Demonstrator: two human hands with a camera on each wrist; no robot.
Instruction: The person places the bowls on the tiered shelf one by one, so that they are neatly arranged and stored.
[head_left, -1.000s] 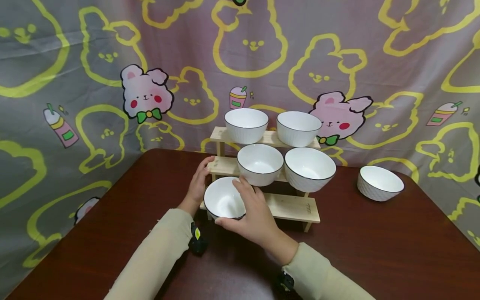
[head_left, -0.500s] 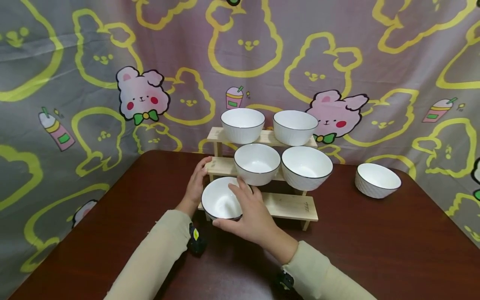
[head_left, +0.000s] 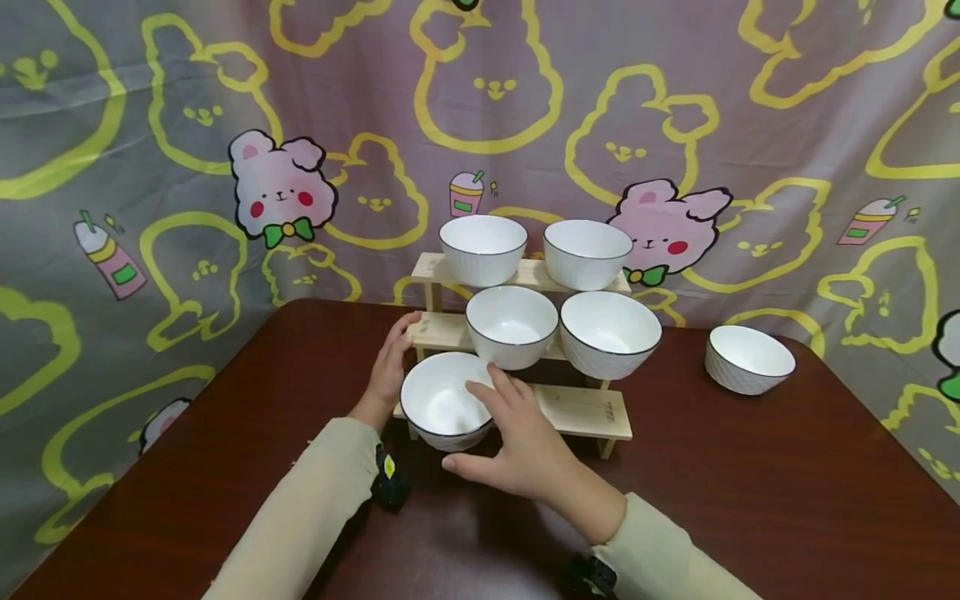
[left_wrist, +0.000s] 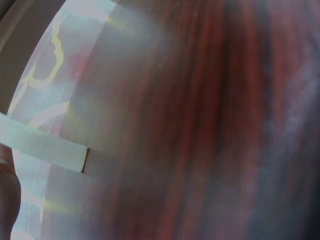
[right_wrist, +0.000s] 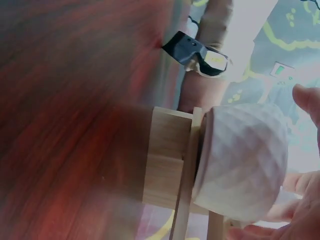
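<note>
A white bowl (head_left: 442, 404) with a dark rim and diamond-textured outside rests at the left of the lowest board of a three-tier wooden stand (head_left: 585, 410). My right hand (head_left: 528, 442) is spread at the bowl's right side, thumb off the rim, fingertips by its far right edge. The right wrist view shows the bowl's textured wall (right_wrist: 247, 160) beside those fingers. My left hand (head_left: 387, 367) holds the left end of the middle board; its thumb is hidden in the head view. Only a sliver of the left hand (left_wrist: 7, 195) appears in the left wrist view.
Two bowls stand on the top tier, a left one (head_left: 483, 250) and a right one (head_left: 587, 254). The middle tier bears two more, a left bowl (head_left: 512, 327) and a right bowl (head_left: 611, 333). Another bowl (head_left: 750, 360) sits on the dark table (head_left: 750, 500) at the right.
My right hand has loosened from the bowl on the lowest board and drawn slightly right, its thumb leaving the rim. My left hand stays at the stand; the head view has shifted slightly.
</note>
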